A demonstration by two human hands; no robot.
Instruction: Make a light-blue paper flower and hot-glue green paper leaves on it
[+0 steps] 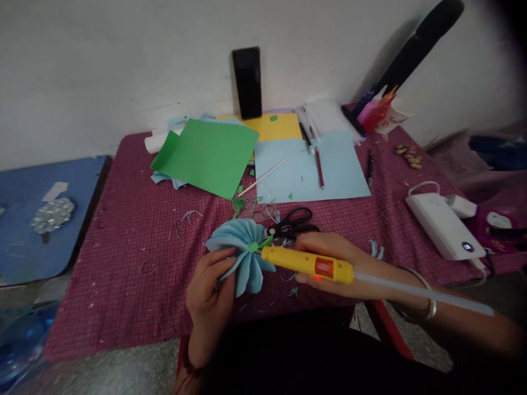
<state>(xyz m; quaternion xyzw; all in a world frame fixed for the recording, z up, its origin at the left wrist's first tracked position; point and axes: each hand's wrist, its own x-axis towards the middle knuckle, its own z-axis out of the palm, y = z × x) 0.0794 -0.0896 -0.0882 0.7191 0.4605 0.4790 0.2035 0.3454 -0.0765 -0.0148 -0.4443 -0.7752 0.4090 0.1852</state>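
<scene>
My left hand pinches a pleated light-blue paper flower with a small green piece at its centre, just above the near edge of the red checked tablecloth. My right hand is wrapped round a yellow glue gun with a red switch. Its nozzle points left and touches the flower's centre. A clear glue stick juts out behind the gun along my right forearm. Black scissors lie just behind the gun.
Green, yellow and light-blue paper sheets lie at the table's back, with a wooden skewer, pens and paper scraps. A black phone leans on the wall. A white power bank sits right; glue bottles stand back right.
</scene>
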